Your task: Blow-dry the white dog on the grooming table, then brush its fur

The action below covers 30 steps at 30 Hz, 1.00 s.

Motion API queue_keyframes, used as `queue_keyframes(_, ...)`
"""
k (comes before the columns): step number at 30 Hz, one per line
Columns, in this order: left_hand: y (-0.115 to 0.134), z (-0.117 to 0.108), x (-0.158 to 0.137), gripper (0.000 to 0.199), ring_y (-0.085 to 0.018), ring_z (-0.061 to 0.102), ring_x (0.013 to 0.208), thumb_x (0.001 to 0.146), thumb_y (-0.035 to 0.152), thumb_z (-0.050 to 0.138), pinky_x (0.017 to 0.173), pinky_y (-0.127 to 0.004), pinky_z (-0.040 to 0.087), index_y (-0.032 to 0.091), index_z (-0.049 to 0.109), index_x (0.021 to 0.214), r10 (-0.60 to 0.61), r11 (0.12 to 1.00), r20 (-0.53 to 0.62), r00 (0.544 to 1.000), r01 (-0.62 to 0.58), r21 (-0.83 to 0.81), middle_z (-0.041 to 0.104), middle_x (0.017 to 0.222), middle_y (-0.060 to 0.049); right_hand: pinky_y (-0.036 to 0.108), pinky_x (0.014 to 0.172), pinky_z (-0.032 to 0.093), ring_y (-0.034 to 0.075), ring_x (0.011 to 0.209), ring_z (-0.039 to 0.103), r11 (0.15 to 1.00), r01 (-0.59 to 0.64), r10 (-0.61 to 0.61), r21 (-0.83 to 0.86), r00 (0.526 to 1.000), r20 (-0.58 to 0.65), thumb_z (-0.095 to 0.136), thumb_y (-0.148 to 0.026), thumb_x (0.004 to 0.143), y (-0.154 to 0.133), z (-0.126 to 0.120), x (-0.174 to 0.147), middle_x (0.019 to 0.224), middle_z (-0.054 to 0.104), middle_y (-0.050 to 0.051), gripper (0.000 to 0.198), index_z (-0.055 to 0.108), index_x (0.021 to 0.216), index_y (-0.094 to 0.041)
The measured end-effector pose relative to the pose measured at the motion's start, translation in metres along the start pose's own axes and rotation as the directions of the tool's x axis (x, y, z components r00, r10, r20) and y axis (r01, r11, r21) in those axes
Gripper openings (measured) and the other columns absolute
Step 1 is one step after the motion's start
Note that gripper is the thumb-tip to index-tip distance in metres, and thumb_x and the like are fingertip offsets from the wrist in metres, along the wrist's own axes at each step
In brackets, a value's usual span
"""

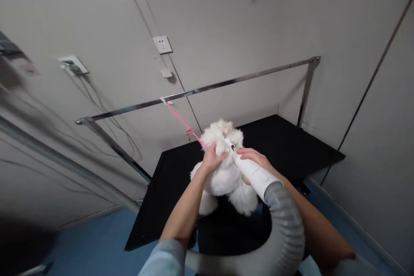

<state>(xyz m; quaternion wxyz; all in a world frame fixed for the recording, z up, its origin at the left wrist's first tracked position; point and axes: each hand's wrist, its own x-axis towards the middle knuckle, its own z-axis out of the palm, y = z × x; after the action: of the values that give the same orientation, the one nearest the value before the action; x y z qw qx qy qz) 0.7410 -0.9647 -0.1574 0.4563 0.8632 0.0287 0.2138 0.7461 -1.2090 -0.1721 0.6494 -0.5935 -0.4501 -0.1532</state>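
A fluffy white dog (223, 181) stands on a black grooming table (291, 146), close in front of me. My left hand (212, 158) grips the dog near its neck, with the thumb up and some fingers sunk out of sight in the fur. In my right hand (254, 159) is the white nozzle (255, 177) of a pet dryer, its fingers wrapped over it. The nozzle's narrow tip points into the fur just beside my left hand. From its back end a grey ribbed hose (286, 220) curves down toward me. A pink leash (178, 116) runs to the dog's neck.
A metal bar (226, 82) frames the table's far side, and the leash is tied to it. Wall sockets (162, 44) and hanging cables (97, 99) are behind. Another grey hose (64, 159) slants along the left. The blue floor (93, 241) shows below.
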Motion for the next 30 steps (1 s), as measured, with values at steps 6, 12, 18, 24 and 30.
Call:
queue_keyframes(6, -0.013, -0.022, -0.029, 0.026, -0.026, 0.068, 0.09, 0.075, 0.039, 0.074, 0.091, -0.041, 0.053, 0.019, 0.063, 0.087, 0.189, 0.978, -0.006, 0.982, -0.188, 0.087, 0.071, 0.09, -0.006, 0.051, 0.097, 0.06, 0.03, 0.109, 0.074, 0.758, -0.324, 0.465, 0.566, 0.877, -0.12, 0.088, -0.037, 0.063, -0.001, -0.011, 0.044, 0.114, 0.079, 0.005, 0.051, 0.063, 0.107, -0.029)
queue_keyframes(12, -0.015, -0.032, -0.043, 0.013, -0.024, 0.07, 0.082, 0.08, 0.032, 0.068, 0.088, -0.04, 0.058, 0.019, 0.067, 0.079, 0.256, 0.954, -0.017, 0.966, -0.25, 0.163, 0.073, 0.082, -0.005, 0.057, 0.094, 0.06, 0.035, 0.109, 0.073, 0.596, -0.407, 0.652, 0.692, 0.748, -0.122, 0.085, -0.029, 0.057, -0.009, -0.017, 0.064, 0.099, 0.081, 0.002, 0.052, 0.063, 0.104, -0.03)
queue_keyframes(18, -0.029, -0.04, -0.054, 0.016, -0.028, 0.073, 0.085, 0.077, 0.033, 0.072, 0.086, -0.041, 0.059, 0.018, 0.071, 0.081, 0.111, 0.974, -0.128, 0.985, -0.083, 0.209, 0.075, 0.083, -0.008, 0.057, 0.096, 0.058, 0.034, 0.111, 0.072, 0.522, -0.411, 0.673, 0.748, 0.737, -0.065, 0.082, -0.031, 0.059, -0.005, 0.009, 0.05, 0.102, 0.08, 0.001, 0.046, 0.063, 0.101, -0.031)
queue_keyframes(24, -0.034, -0.03, -0.046, 0.022, -0.029, 0.072, 0.094, 0.074, 0.036, 0.074, 0.091, -0.042, 0.057, 0.019, 0.07, 0.088, 0.098, 0.982, -0.163, 0.982, -0.069, 0.178, 0.076, 0.091, -0.009, 0.058, 0.099, 0.055, 0.034, 0.112, 0.071, 0.526, -0.41, 0.669, 0.745, 0.74, -0.066, 0.082, -0.033, 0.06, 0.0, 0.023, 0.044, 0.102, 0.08, 0.002, 0.047, 0.063, 0.103, -0.031)
queue_keyframes(30, -0.033, -0.004, -0.028, 0.025, -0.023, 0.066, 0.075, 0.074, 0.038, 0.076, 0.071, -0.034, 0.054, 0.021, 0.058, 0.074, 0.032, 0.97, -0.193, 0.981, 0.016, 0.242, 0.066, 0.073, -0.003, 0.054, 0.098, 0.055, 0.032, 0.112, 0.071, 0.622, -0.374, 0.624, 0.688, 0.767, -0.147, 0.084, -0.03, 0.058, -0.002, 0.011, 0.058, 0.101, 0.08, 0.001, 0.051, 0.064, 0.104, -0.031)
